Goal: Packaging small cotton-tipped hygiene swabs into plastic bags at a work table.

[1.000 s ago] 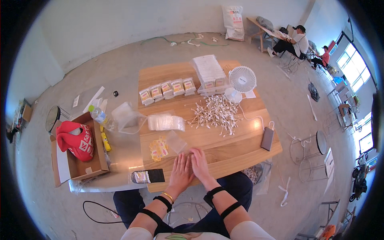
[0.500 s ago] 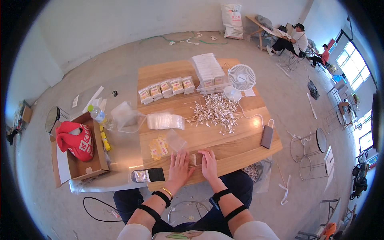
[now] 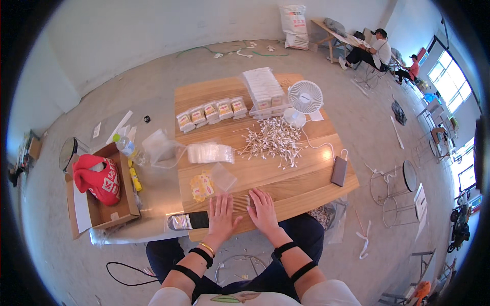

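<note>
Swab row (image 3: pixel 240 204) lies between left hand (image 3: pixel 220 217) and right hand (image 3: pixel 262 209)

Both hands are open, palms down and fingers stretched out, closed around nothing; whether their edges touch the swab row cannot be told. The row lies near the front edge of the wooden surface (image 3: pixel 306 178). Just beyond are yellow cards (image 3: pixel 202 186) and a clear bag (image 3: pixel 223 177). Farther back lie a stack of clear bags (image 3: pixel 210 153) and a loose swab heap (image 3: pixel 273 143), then filled packs (image 3: pixel 212 113) and a white fan (image 3: pixel 305 97).
</note>
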